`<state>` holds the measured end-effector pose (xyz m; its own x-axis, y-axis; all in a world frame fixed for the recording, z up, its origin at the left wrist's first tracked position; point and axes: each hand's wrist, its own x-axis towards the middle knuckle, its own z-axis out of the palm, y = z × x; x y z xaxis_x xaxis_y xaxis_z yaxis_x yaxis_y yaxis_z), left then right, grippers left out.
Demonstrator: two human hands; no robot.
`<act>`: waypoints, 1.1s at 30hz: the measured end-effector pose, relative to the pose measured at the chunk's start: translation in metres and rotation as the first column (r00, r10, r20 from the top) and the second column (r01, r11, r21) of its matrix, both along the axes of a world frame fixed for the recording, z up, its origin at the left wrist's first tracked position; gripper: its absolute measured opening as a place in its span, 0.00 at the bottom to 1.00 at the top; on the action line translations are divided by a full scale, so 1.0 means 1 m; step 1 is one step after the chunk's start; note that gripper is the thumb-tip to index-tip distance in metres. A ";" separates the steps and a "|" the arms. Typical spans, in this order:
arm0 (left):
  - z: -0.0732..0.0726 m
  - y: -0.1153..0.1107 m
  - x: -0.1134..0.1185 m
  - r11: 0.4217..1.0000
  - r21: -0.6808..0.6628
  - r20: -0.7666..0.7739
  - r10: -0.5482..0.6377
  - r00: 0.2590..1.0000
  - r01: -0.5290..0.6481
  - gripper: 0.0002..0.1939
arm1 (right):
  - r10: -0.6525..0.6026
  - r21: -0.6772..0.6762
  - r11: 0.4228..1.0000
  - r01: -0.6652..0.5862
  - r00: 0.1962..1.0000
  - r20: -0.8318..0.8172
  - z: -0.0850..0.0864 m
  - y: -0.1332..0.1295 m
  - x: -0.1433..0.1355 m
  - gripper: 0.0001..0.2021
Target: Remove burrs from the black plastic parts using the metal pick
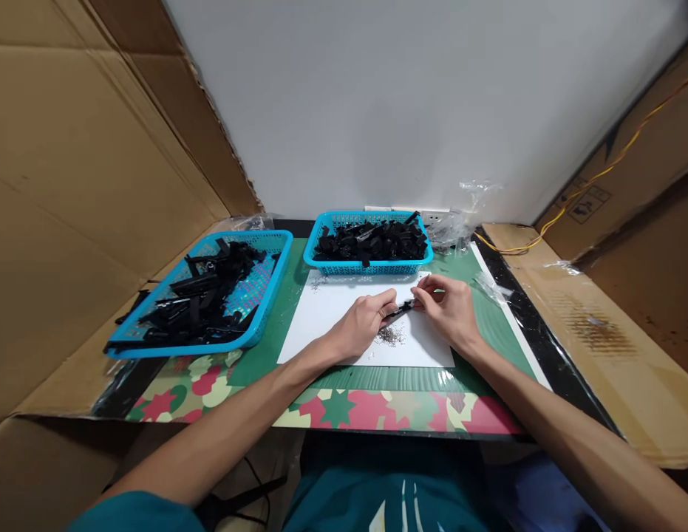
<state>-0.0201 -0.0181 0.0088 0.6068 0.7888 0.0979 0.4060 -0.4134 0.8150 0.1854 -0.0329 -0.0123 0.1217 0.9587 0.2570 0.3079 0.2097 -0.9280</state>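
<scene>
My left hand (361, 324) is closed around a small black part (400, 310), held just above a white sheet (315, 332). At the far end of that part, my right hand (448, 307) pinches with thumb and forefinger; whatever lies between those fingertips is too small to make out. Below the hands, a pile of tiny metal pieces (391, 336) rests on the sheet. Behind them stands a blue basket (369, 270) heaped with small black pieces (371, 240). Another blue basket (269, 295) on the left holds longer black parts (196, 295).
Under the sheet lies a green mat (502, 332) on a table with a patterned front edge (344, 410). Cardboard walls (100, 133) flank both sides. Clear plastic bags (451, 233) lie by the back wall, and a yellow cable (554, 218) hangs at the right.
</scene>
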 end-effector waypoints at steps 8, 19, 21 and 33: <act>0.002 0.000 -0.002 0.999 -0.038 0.019 -0.016 1.000 0.017 0.20 | -0.035 0.028 0.999 0.035 0.999 0.009 0.008 -0.001 0.004 0.12; -0.006 0.001 -0.001 0.970 0.198 -0.143 -0.116 0.983 0.143 0.19 | 0.145 -0.007 0.984 -0.176 0.786 0.601 0.012 0.001 0.019 0.08; -0.005 0.001 -0.001 0.971 0.192 -0.136 -0.117 0.984 0.142 0.18 | 0.154 -0.010 0.982 -0.188 0.773 0.615 0.011 0.001 0.018 0.07; -0.002 0.001 0.000 0.993 0.070 -0.047 -0.088 0.995 0.092 0.19 | 0.162 -0.098 0.987 -0.129 0.783 0.600 0.011 -0.002 0.017 0.08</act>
<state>-0.0199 -0.0171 0.0069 0.6800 0.7226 0.1241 0.3993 -0.5069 0.7639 0.2025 -0.0347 -0.0008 -0.1849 0.9656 0.1827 0.7786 0.2574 -0.5723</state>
